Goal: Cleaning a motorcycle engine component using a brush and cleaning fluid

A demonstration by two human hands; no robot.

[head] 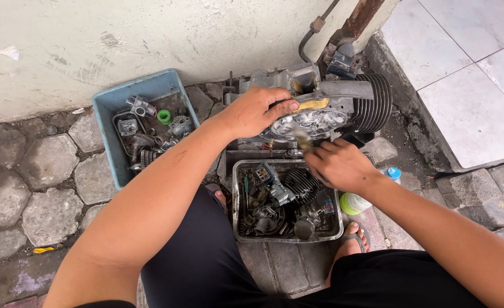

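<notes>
Engine (320,111) sits on the paving at the far wall, long axis left-right, left hand (257,111) clamped over its top, right hand (337,165) pinching a brush (302,137) just near of it.

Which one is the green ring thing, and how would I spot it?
Look at the blue tray by the wall, left of the engine that the left hand rests on. Among its grey metal parts, near the far right side, lies the green ring. It is the only bright green piece in that tray.
</notes>
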